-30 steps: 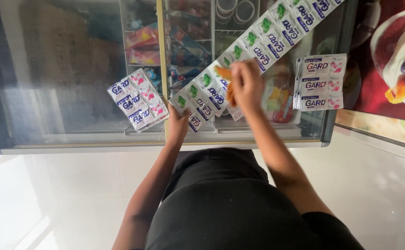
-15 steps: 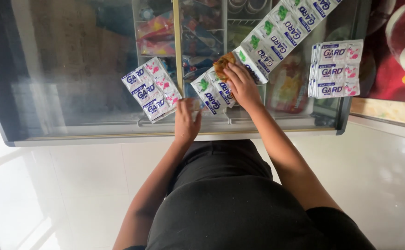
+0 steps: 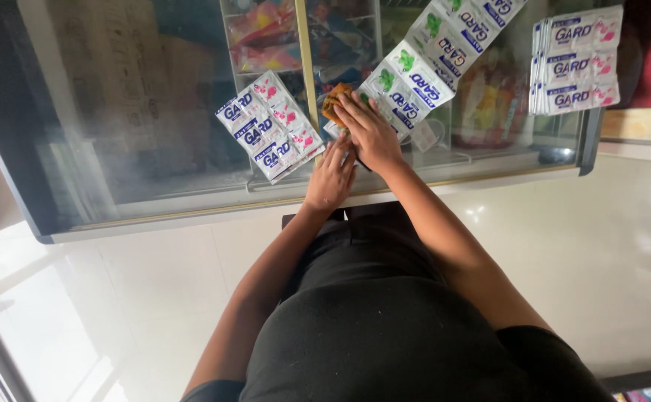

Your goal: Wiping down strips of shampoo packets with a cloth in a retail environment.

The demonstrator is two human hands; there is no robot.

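My right hand (image 3: 370,130) presses down on an orange cloth (image 3: 334,100) at the lower end of a long strip of white sachets with green marks (image 3: 430,45). The strip runs diagonally to the upper right across the glass top of a display counter (image 3: 154,149). My left hand (image 3: 331,177) lies flat on the glass with fingers apart, touching the right hand's lower edge. A stack of white sachets with pink marks (image 3: 270,126) lies just left of both hands. The strip's lowest sachets are hidden under my hands.
Another stack of pink-marked sachets (image 3: 575,59) lies at the counter's right end. Colourful packets show through the glass, with a gold divider bar (image 3: 307,67) down the middle. The counter's metal front edge (image 3: 191,216) runs before me. A white tiled surface (image 3: 623,246) spreads below.
The visible strip has grown shorter at its lower end. My left hand has moved up beside my right hand, which still covers the orange cloth. The stacks lie as before.
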